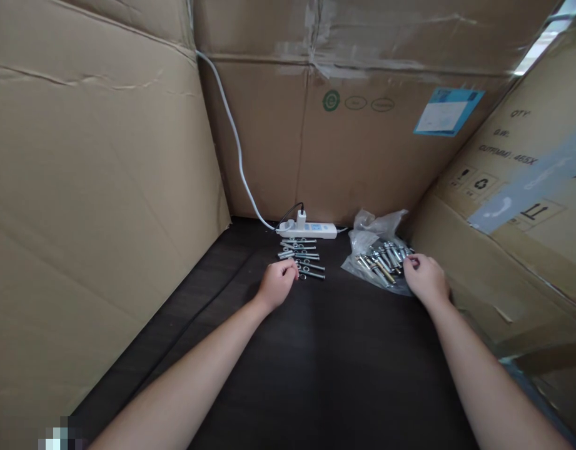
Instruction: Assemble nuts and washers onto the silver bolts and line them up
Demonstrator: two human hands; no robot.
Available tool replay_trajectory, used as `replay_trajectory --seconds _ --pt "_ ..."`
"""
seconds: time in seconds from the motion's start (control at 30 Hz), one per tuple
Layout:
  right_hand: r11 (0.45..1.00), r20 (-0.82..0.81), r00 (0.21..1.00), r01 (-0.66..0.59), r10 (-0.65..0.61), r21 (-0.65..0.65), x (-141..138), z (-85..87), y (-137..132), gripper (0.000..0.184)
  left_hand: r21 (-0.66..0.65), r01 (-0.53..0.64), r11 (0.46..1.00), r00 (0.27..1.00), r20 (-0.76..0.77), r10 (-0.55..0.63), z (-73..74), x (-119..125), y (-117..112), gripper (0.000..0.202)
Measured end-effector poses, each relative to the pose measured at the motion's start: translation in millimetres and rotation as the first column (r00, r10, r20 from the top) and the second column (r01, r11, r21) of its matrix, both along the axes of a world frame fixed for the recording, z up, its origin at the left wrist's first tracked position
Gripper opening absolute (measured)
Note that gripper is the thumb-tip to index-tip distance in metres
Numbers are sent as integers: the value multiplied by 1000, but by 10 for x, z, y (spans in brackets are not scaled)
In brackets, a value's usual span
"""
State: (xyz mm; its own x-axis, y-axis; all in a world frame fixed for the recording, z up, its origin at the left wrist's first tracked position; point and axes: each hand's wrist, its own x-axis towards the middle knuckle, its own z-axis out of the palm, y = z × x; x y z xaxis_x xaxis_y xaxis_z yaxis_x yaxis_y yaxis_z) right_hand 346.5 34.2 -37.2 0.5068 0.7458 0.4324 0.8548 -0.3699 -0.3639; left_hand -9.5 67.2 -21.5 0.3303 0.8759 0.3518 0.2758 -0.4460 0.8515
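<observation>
My left hand (277, 284) is closed at the left edge of a group of metal bolts, washers and sleeves (311, 255) laid out in rows on the dark table. Its fingertips are by the washers, and whatever they pinch is too small to make out. Over on the right, a clear plastic bag (363, 240) lies spread open with a pile of expansion bolts (384, 259) on it. My right hand (423, 275) is at the bag's right edge with its fingers curled in; what they grip, if anything, is hidden.
A white power strip (325, 230) with a plug and cables lies behind the bolts. Cardboard walls (264, 125) enclose the dark table (334, 362) at the left, back and right. A black cable (194, 319) runs along the table's left side.
</observation>
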Motion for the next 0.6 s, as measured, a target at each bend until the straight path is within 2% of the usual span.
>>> replay_trajectory --seconds 0.17,0.3,0.4,0.6 --pt "997 52 998 -29 25 75 -52 61 39 33 -7 6 1000 1000 -1 -6 -2 2 -7 23" --pt "995 129 988 -95 89 35 -187 109 53 29 -5 9 1000 1000 -6 -9 0 0 -13 23" --pt "997 167 983 -78 78 -6 -272 115 48 31 2 14 1000 1000 -10 -14 -3 2 -14 23" --pt "998 117 991 -59 61 -18 -289 69 45 28 -9 15 1000 1000 -7 -15 -11 7 -12 23"
